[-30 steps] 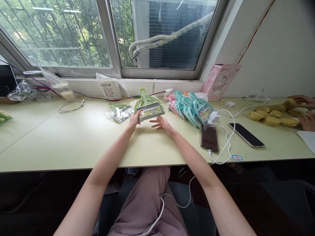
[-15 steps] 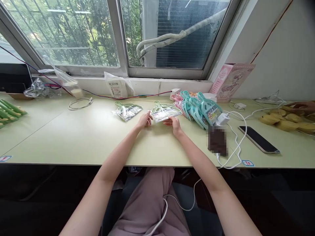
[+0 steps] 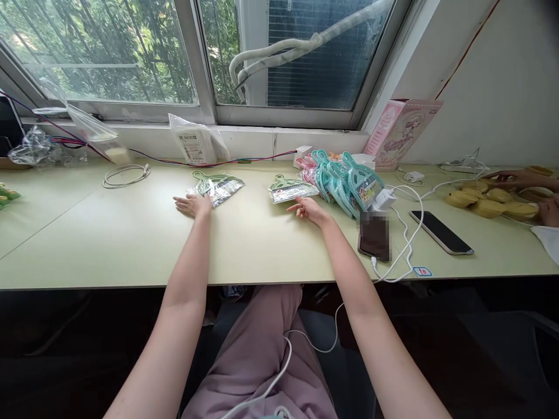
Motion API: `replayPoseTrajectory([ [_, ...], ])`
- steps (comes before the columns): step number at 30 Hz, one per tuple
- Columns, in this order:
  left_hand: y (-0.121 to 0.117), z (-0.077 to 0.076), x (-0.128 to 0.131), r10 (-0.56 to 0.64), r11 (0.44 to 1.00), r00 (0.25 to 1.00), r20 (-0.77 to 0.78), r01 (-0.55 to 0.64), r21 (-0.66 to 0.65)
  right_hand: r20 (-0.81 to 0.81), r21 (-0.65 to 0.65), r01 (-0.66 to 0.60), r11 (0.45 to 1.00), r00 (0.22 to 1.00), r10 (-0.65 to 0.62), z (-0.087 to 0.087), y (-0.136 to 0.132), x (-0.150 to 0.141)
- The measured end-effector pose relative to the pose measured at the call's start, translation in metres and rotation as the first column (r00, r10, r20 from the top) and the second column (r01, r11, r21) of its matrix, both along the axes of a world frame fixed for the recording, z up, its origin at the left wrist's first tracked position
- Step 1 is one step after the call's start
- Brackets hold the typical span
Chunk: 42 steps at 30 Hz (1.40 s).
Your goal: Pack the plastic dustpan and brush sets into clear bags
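Two flat green, dustpan-shaped packs in shiny clear wrap lie on the table in front of me. My left hand (image 3: 193, 205) is open at the lower left edge of the left green pack (image 3: 220, 187), its fingers stretched out to the left. By the lower edge of the right green pack (image 3: 292, 189) is my right hand (image 3: 309, 210), fingers loosely extended and apart, holding nothing. Whether its fingertips touch the wrap I cannot tell. Just right of that pack sits a pile of similar teal packs (image 3: 345, 180), with pink ones (image 3: 307, 166) behind.
To the right are a pixelated dark device (image 3: 374, 237) with white cables, a phone (image 3: 442, 233) and a pink box (image 3: 402, 134). Another person's hand (image 3: 510, 177) is over yellow items (image 3: 489, 201). A coiled cable (image 3: 126, 176) and a bagged packet (image 3: 197, 142) lie toward the window.
My left hand has moved left from the right green pack to the left one and spread its fingers. My right hand has come off the right pack's edge. The view has shifted slightly.
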<state>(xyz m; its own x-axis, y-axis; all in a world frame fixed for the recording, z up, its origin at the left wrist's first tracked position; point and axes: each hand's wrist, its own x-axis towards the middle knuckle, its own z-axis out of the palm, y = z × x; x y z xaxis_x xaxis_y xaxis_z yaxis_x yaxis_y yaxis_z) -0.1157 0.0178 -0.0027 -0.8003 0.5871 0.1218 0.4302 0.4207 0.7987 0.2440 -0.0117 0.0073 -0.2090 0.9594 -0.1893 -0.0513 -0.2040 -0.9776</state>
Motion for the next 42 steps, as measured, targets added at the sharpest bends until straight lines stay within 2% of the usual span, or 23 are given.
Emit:
replayPoseTrajectory([
  [3, 0.004, -0.004, -0.001, -0.092, 0.996, 0.995, 0.043, 0.092, 0.002, 0.115, 0.045, -0.002, 0.999, 0.993, -0.003, -0.003, 0.002, -0.007],
  [6, 0.006, -0.005, -0.001, -0.135, 0.991, 0.989, 0.055, 0.135, 0.006, 0.263, 0.092, 0.015, 0.996, 0.964, -0.039, -0.009, 0.005, -0.014],
  [10, 0.008, -0.002, -0.004, -0.145, 0.989, 0.989, -0.014, 0.145, 0.0, 0.439, 0.279, -0.004, 0.96, 0.89, -0.124, -0.016, 0.002, -0.017],
  [13, 0.009, 0.001, -0.005, -0.173, 0.984, 0.985, 0.009, 0.173, 0.047, 0.613, 0.429, -0.134, 0.893, 0.77, -0.179, -0.015, -0.006, -0.019],
  [16, 0.011, 0.002, -0.004, -0.198, 0.977, 0.971, 0.137, 0.184, 0.109, 0.758, 0.465, -0.276, 0.841, 0.616, -0.216, -0.01, -0.014, -0.025],
  [21, 0.011, 0.006, 0.002, -0.243, 0.95, 0.922, 0.302, 0.163, 0.265, 0.841, 0.429, -0.338, 0.838, 0.489, -0.234, -0.006, -0.019, -0.031],
  [24, 0.009, 0.015, 0.007, -0.264, 0.91, 0.887, 0.38, 0.099, 0.403, 0.868, 0.421, -0.366, 0.83, 0.427, -0.253, -0.007, -0.019, -0.031],
  [26, 0.006, 0.022, 0.014, -0.327, 0.843, 0.822, 0.467, 0.03, 0.537, 0.877, 0.423, -0.386, 0.82, 0.401, -0.264, -0.008, -0.019, -0.031],
  [28, 0.002, 0.03, 0.023, -0.453, 0.746, 0.726, 0.517, -0.009, 0.665, 0.882, 0.422, -0.403, 0.812, 0.389, -0.265, -0.009, -0.02, -0.032],
  [30, -0.003, 0.036, 0.035, -0.598, 0.651, 0.627, 0.498, 0.019, 0.759, 0.886, 0.416, -0.418, 0.808, 0.386, -0.257, -0.009, -0.02, -0.032],
  [32, -0.007, 0.039, 0.048, -0.705, 0.586, 0.538, 0.462, 0.074, 0.807, 0.887, 0.415, -0.434, 0.8, 0.39, -0.248, -0.01, -0.021, -0.033],
  [35, -0.012, 0.037, 0.064, -0.794, 0.541, 0.414, 0.446, 0.144, 0.829, 0.883, 0.42, -0.431, 0.798, 0.399, -0.249, -0.009, -0.021, -0.034],
  [37, -0.014, 0.032, 0.071, -0.823, 0.536, 0.343, 0.453, 0.204, 0.819, 0.869, 0.443, -0.384, 0.81, 0.407, -0.283, -0.008, -0.022, -0.035],
  [39, -0.016, 0.027, 0.075, -0.838, 0.541, 0.279, 0.47, 0.302, 0.785, 0.82, 0.52, -0.307, 0.797, 0.442, -0.365, -0.004, -0.023, -0.034],
  [40, -0.017, 0.025, 0.077, -0.842, 0.539, 0.254, 0.475, 0.36, 0.762, 0.775, 0.581, -0.265, 0.769, 0.468, -0.424, -0.002, -0.024, -0.034],
  [42, -0.022, 0.024, 0.082, -0.864, 0.498, 0.209, 0.458, 0.487, 0.718, 0.66, 0.716, -0.205, 0.667, 0.511, -0.551, 0.003, -0.027, -0.031],
])
